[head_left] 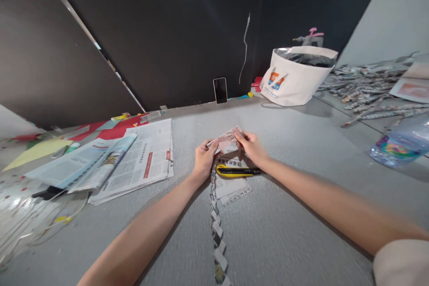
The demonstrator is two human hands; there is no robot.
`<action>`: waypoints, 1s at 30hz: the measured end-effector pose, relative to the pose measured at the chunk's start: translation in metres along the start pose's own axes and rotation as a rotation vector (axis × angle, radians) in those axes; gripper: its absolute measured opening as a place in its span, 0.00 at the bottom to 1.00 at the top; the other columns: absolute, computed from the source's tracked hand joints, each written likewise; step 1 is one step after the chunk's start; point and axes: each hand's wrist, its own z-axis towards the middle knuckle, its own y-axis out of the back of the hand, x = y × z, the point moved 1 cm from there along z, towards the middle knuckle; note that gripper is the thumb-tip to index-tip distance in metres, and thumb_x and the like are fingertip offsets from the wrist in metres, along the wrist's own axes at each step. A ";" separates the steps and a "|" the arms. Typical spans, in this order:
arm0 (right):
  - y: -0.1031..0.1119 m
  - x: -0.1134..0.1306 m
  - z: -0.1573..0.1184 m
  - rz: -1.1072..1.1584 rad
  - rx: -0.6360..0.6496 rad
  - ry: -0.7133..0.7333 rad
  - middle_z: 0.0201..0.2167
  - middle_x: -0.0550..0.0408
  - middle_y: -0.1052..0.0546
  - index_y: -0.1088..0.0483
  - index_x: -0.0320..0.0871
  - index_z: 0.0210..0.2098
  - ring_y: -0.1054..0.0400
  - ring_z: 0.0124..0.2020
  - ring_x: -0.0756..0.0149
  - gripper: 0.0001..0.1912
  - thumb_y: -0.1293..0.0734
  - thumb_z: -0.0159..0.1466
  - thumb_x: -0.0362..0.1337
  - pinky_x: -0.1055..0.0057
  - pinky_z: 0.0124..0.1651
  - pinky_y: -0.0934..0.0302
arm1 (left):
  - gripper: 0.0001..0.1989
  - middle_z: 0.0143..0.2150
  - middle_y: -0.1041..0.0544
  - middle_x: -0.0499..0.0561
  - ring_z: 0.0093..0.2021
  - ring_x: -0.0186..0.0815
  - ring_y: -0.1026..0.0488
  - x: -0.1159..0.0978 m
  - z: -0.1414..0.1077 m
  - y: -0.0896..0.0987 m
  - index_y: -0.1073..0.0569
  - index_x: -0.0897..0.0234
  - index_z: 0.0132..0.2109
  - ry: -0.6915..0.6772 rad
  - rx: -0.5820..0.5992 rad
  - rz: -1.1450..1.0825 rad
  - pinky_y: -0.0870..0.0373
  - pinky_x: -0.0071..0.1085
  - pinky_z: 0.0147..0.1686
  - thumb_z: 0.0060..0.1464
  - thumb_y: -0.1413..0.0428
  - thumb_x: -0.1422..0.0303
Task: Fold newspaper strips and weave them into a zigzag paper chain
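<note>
Between my two hands, a small printed piece of newspaper [228, 142] is held up by its ends. My left hand [203, 156] pinches its left end, and my right hand [252, 146] pinches the right end with thumb and fingers. Just below lies a yellow and black utility knife [236, 171], on top of several cut newspaper pieces [231, 187]. A long zigzag chain of folded paper [217, 228] runs from beside my left hand toward the near edge of the view. Its upper end is partly hidden by that hand.
Newspapers [147, 156] are stacked at the left, beside red sheets [114, 130] and cables. A phone [220, 90] leans against the dark back panel. At the right are a white bag [298, 76], many folded paper chains [365, 85] and a clear plastic bottle [398, 145].
</note>
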 end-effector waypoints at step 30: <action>-0.002 -0.008 0.005 0.381 -0.130 -0.050 0.23 0.60 0.30 0.31 0.46 0.31 0.37 0.27 0.68 0.03 0.34 0.60 0.38 0.70 0.31 0.46 | 0.19 0.31 0.20 0.55 0.30 0.35 0.26 -0.006 -0.008 -0.003 0.20 0.67 0.43 -0.050 0.252 -0.026 0.32 0.31 0.33 0.62 0.41 0.54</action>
